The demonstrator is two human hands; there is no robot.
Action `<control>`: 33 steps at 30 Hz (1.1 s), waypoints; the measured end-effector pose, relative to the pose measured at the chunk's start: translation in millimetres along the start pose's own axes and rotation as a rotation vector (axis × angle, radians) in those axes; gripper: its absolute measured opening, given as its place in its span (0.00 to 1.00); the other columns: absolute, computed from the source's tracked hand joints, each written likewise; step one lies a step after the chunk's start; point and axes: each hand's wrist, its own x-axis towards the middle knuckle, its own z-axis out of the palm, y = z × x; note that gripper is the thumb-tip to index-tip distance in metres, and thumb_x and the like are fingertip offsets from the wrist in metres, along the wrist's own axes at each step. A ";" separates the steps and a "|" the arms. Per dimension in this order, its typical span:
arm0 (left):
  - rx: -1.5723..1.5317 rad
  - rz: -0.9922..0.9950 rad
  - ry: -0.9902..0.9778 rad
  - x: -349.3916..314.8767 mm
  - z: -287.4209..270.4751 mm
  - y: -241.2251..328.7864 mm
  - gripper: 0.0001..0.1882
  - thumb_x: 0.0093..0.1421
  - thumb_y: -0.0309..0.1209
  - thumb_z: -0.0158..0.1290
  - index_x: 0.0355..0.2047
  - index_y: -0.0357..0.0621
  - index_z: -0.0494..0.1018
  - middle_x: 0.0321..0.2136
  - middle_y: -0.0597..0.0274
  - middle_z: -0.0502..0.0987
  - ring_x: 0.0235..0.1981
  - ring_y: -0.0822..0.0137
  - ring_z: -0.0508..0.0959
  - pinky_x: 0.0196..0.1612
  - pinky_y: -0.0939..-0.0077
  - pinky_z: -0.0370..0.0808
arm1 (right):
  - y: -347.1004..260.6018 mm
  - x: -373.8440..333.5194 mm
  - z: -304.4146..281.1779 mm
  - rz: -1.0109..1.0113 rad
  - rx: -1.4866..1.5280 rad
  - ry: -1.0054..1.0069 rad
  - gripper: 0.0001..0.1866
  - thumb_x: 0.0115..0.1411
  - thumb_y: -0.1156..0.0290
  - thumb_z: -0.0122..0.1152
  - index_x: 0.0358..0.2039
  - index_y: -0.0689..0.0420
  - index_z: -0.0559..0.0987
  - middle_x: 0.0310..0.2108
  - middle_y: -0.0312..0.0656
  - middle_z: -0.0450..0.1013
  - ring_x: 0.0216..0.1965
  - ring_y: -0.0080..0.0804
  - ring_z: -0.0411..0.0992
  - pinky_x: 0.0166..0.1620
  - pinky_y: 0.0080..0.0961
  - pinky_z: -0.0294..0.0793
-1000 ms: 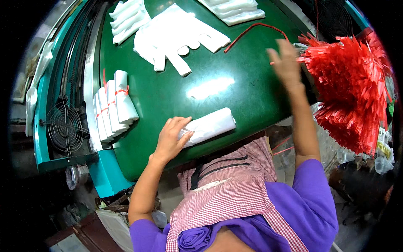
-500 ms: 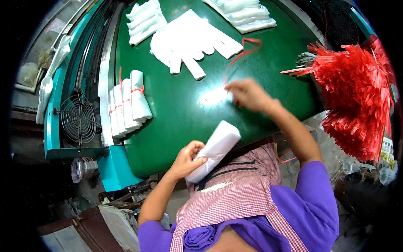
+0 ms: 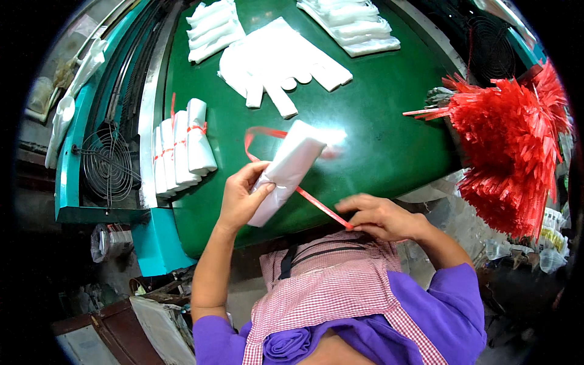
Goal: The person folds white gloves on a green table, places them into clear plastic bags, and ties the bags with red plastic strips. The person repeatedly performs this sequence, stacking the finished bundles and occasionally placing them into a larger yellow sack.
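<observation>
In the head view, the left hand [image 3: 242,196] grasps a white plastic roll [image 3: 289,164] above the near part of the green table [image 3: 389,143]. Its thumb presses the front side and the other fingers go behind, where I cannot see them well. The roll is tilted, its far end to the right; this seems to give space for the red ribbon [image 3: 322,208], which passes behind it. The right hand [image 3: 383,220], a little blurred, pinches one end of this ribbon near the apron [image 3: 322,286], probably to hold it straight. The roll hides the middle of the ribbon, and beyond it the ribbon makes a loose loop.

Around, tied rolls [image 3: 199,145] stand at the left, flat white bags [image 3: 274,55] lie farther away, and a big bunch of red strips [image 3: 511,158] occupies the right side.
</observation>
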 end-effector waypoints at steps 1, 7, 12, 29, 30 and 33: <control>0.199 0.000 -0.084 4.0 1.9 -4.4 0.21 0.49 0.22 0.58 0.46 0.33 0.72 0.41 0.52 0.78 0.41 0.64 0.78 0.47 0.72 0.73 | 1.1 4.8 -1.9 -0.142 -0.019 0.116 0.07 0.56 0.73 0.57 0.35 0.59 0.79 0.49 0.48 0.72 0.47 0.45 0.72 0.48 0.37 0.71; 0.786 0.123 -0.312 14.8 39.6 4.0 0.16 0.47 0.20 0.56 0.39 0.35 0.72 0.33 0.51 0.75 0.37 0.54 0.75 0.42 0.66 0.71 | 37.1 82.9 18.9 0.254 1.043 0.174 0.12 0.64 0.70 0.48 0.38 0.67 0.76 0.32 0.41 0.75 0.31 0.23 0.73 0.37 0.21 0.74; 0.236 0.063 -0.001 0.4 45.3 -34.2 0.18 0.53 0.20 0.55 0.46 0.34 0.73 0.37 0.59 0.74 0.37 0.66 0.75 0.39 0.75 0.72 | 50.1 91.0 20.7 0.223 0.194 -0.057 0.11 0.50 0.76 0.56 0.33 0.66 0.78 0.29 0.50 0.75 0.29 0.33 0.74 0.33 0.31 0.74; 0.634 0.562 -0.069 1.6 48.3 -40.2 0.02 0.58 0.21 0.52 0.29 0.37 0.70 0.31 0.61 0.70 0.30 0.67 0.72 0.32 0.75 0.70 | 60.3 97.8 58.8 0.301 0.431 0.417 0.11 0.52 0.74 0.52 0.33 0.66 0.78 0.24 0.46 0.74 0.27 0.38 0.74 0.32 0.33 0.72; 0.761 0.706 -0.124 1.2 51.1 -40.5 0.02 0.57 0.20 0.52 0.28 0.37 0.69 0.31 0.60 0.69 0.30 0.66 0.72 0.32 0.73 0.70 | 58.7 93.9 62.2 0.280 0.312 0.376 0.10 0.52 0.75 0.52 0.34 0.64 0.78 0.26 0.47 0.75 0.30 0.41 0.74 0.35 0.35 0.72; 0.926 0.947 -0.312 7.3 45.0 -25.3 0.03 0.55 0.18 0.53 0.26 0.37 0.69 0.32 0.59 0.70 0.29 0.66 0.72 0.32 0.73 0.71 | 55.7 88.0 52.0 0.240 0.206 0.252 0.10 0.53 0.75 0.53 0.34 0.61 0.79 0.30 0.48 0.74 0.34 0.47 0.73 0.37 0.39 0.72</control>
